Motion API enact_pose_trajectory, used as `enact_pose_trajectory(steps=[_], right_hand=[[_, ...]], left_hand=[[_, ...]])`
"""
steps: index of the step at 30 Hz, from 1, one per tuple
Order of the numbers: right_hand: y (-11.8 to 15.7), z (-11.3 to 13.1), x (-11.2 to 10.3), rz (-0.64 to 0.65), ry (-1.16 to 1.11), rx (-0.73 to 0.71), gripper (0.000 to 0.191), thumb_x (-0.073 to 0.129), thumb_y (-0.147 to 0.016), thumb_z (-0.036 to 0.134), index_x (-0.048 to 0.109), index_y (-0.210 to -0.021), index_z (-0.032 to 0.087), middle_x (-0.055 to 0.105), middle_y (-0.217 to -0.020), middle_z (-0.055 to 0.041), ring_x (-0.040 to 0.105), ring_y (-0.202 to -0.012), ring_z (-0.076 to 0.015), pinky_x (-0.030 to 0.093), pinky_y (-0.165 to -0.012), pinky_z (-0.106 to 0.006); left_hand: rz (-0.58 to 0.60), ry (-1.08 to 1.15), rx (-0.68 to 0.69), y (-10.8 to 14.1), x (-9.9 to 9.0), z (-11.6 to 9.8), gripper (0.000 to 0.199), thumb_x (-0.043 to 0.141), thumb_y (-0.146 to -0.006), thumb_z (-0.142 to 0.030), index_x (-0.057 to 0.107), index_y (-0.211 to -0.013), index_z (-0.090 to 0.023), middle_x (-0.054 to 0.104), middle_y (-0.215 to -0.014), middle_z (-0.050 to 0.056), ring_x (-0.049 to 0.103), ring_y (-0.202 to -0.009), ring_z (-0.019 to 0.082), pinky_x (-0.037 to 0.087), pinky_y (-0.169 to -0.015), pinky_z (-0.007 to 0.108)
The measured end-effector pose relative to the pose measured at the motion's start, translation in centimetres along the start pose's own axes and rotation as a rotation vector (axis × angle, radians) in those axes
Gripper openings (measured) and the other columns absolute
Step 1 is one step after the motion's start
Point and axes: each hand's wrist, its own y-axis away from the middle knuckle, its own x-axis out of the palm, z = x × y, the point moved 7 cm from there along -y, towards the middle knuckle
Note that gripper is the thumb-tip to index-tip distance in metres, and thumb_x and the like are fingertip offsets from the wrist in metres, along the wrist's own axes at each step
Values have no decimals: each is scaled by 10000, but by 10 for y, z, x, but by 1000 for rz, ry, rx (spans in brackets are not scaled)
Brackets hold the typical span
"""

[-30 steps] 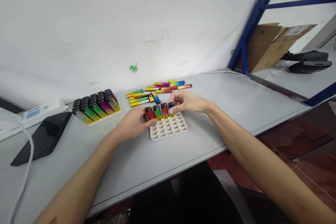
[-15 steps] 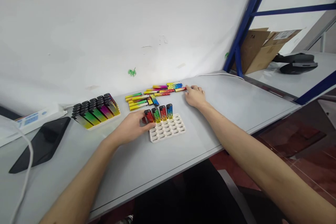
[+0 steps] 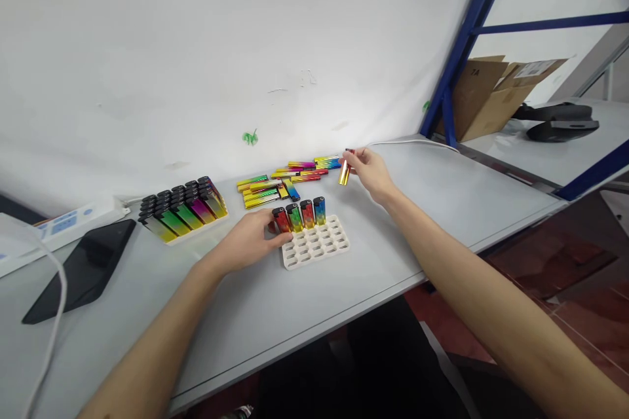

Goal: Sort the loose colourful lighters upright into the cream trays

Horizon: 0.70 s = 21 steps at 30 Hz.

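My right hand (image 3: 371, 171) holds a shiny red-and-gold lighter (image 3: 344, 173) by its upper end, slightly tilted above the back of the table. A loose pile of metallic lighters (image 3: 263, 194) lies to its left. My left hand (image 3: 252, 234) is closed around the left end of a white slotted tray (image 3: 319, 245), thumb in front and fingers partly hidden behind. Standing in the tray's back row are several lighters: a red lighter (image 3: 282, 220) against my left fingers, a green lighter (image 3: 294, 217), another red lighter (image 3: 307, 214) and a blue lighter (image 3: 320, 211).
A second tray packed with upright lighters (image 3: 184, 209) stands at the left. Beyond it are a black phone-like slab (image 3: 81, 272), a white power strip (image 3: 83, 219) and a white cable (image 3: 57, 314). A blue metal frame (image 3: 457, 65) and a cardboard box (image 3: 486, 101) are at the right.
My right hand has picked up the red-and-gold lighter from the right end of the pile and turned it upright. The left hand stays at the tray.
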Motion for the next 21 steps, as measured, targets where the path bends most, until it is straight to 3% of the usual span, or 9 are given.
enact_pose_trajectory(steps=[3, 6, 9, 13, 15, 18, 21], right_hand=[[6, 1, 10, 51, -301, 139, 396, 715, -790, 547, 461, -878, 256, 571, -688, 61, 521, -531, -105, 464, -529, -251], [10, 0, 17, 102, -386, 232, 377, 671, -828, 560, 463, -843, 246, 400, -563, 99, 281, -385, -57, 234, -382, -200], [11, -5, 23, 172, -445, 319, 363, 528, -907, 569, 521, -828, 215, 343, -529, 91, 188, -373, -55, 152, -367, -222], [13, -7, 25, 180, -476, 359, 273, 540, -897, 477, 547, -862, 207, 502, -607, 47, 372, -409, -74, 276, -382, -227], [16, -4, 28, 212, -483, 353, 267, 592, -862, 475, 507, -850, 222, 549, -634, 42, 405, -419, -78, 277, -383, -223], [21, 4, 34, 301, -486, 304, 380, 708, -799, 449, 389, -790, 242, 436, -541, 101, 268, -378, -52, 163, -378, -199], [23, 3, 37, 331, -503, 315, 410, 689, -811, 547, 412, -798, 246, 270, -481, 132, 130, -372, -51, 91, -384, -203]], left_hand=[[2, -7, -11, 0, 0, 0, 334, 630, -832, -539, 676, -863, -210, 721, -841, 52, 638, -760, 236, 505, -686, 332], [11, 6, -25, 0, 0, -2, 332, 625, -837, -537, 676, -864, -210, 722, -849, 53, 639, -762, 236, 505, -683, 333], [16, 30, -36, 1, 0, -3, 323, 630, -833, -532, 679, -866, -215, 731, -866, 47, 648, -772, 236, 507, -679, 329], [27, 23, -33, 1, 0, -4, 327, 611, -843, -532, 684, -875, -214, 739, -905, 51, 655, -809, 242, 505, -699, 333], [31, 5, -35, 1, 1, -3, 334, 602, -846, -534, 682, -872, -211, 741, -925, 59, 656, -826, 248, 503, -713, 342], [33, -14, -35, 0, 2, -2, 348, 594, -843, -545, 678, -861, -208, 741, -923, 66, 660, -833, 256, 500, -717, 352], [39, -23, -42, -1, 2, -1, 364, 587, -843, -561, 675, -852, -208, 740, -910, 68, 662, -833, 260, 498, -709, 353]])
